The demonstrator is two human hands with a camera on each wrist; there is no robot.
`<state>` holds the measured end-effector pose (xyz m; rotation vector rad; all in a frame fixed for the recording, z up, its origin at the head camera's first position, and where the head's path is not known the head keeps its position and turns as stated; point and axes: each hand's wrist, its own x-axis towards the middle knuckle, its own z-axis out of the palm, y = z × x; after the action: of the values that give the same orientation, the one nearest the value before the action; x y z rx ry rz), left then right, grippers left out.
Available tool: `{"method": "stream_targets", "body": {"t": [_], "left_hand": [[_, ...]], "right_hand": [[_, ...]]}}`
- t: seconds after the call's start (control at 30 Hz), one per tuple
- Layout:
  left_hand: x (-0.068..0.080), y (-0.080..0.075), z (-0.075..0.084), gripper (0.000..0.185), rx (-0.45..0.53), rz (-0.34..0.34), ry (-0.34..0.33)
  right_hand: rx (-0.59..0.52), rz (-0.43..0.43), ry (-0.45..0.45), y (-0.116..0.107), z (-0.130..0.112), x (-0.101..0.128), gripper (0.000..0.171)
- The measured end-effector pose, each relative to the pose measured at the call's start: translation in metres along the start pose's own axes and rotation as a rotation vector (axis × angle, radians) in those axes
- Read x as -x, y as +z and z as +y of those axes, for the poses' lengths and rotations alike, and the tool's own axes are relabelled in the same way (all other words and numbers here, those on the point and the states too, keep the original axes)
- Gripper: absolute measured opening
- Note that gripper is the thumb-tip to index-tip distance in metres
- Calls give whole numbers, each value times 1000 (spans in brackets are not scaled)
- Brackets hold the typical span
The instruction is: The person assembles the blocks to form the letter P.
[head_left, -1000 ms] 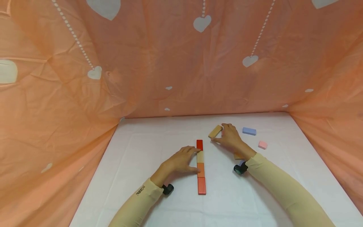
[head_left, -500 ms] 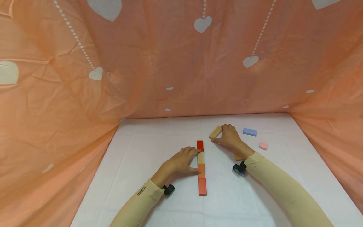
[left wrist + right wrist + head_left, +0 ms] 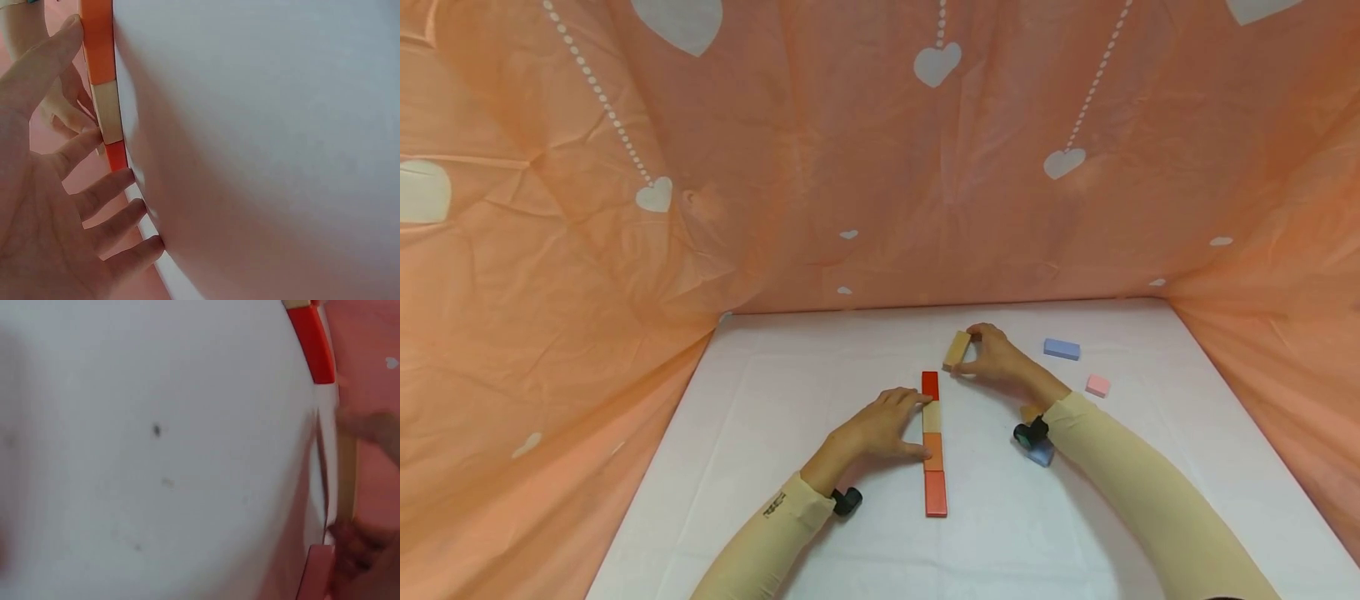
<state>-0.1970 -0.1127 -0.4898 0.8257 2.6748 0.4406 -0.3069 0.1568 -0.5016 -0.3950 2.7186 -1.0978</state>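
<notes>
Down the middle of the table runs a straight row of flat blocks: a red block at the far end, then a cream block, an orange block and a lighter red block. My left hand rests along the row's left side, fingers spread; in the left wrist view its thumb is at the orange block and its index finger at the cream block. Beyond the row's far end, slightly right, my right hand pinches a tan wooden block by its two ends. That block stands slightly slanted.
On the right lie a blue block and a small pink block. Under my right wrist, a yellowish block and another blue block are partly hidden. An orange curtain hangs behind the white table.
My right hand has carried the tan wooden block left toward the row's far end and turned it closer to the row's direction. The left hand and the row keep their places.
</notes>
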Motion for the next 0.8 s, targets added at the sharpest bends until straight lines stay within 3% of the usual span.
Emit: {"method": "stream_targets", "body": {"t": [0.13, 0.37, 0.8], "left_hand": [[0, -1, 0, 90, 7, 0, 1], [0, -2, 1, 89, 11, 2, 3], [-1, -2, 1, 90, 20, -4, 2]], "right_hand": [[-27, -49, -59, 2, 1, -5, 92], [-22, -60, -153, 4, -2, -13, 88], [32, -124, -176, 3, -10, -26, 87]]}}
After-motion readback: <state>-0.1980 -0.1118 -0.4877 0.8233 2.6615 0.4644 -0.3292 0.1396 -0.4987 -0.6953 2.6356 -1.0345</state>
